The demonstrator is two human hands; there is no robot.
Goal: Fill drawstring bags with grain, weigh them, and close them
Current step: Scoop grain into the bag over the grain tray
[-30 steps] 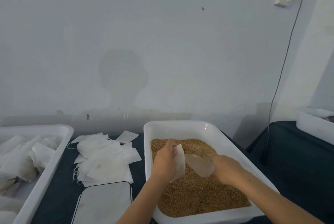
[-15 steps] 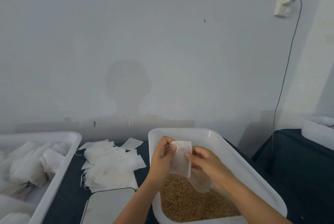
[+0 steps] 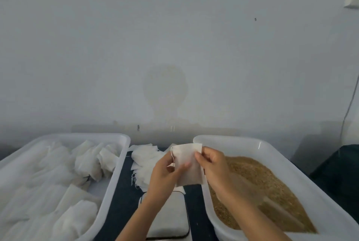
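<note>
A small packing workroom: on a dark-covered table (image 3: 120,192) against a bare grey wall (image 3: 136,46), a flat scale (image 3: 169,219) sits between a grain tub (image 3: 262,145) and a tub of filled bags (image 3: 116,139).

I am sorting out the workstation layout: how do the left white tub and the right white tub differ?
The left tub holds white cloth bags piled loosely; the right tub holds loose brown grain. The left tub's contents are heaped unevenly, while the right tub's grain lies as one fairly even bed. The right hand is above the right tub's near edge; no hand is over the left tub. Both are white, rounded rectangular plastic tubs on the dark cloth.
</note>
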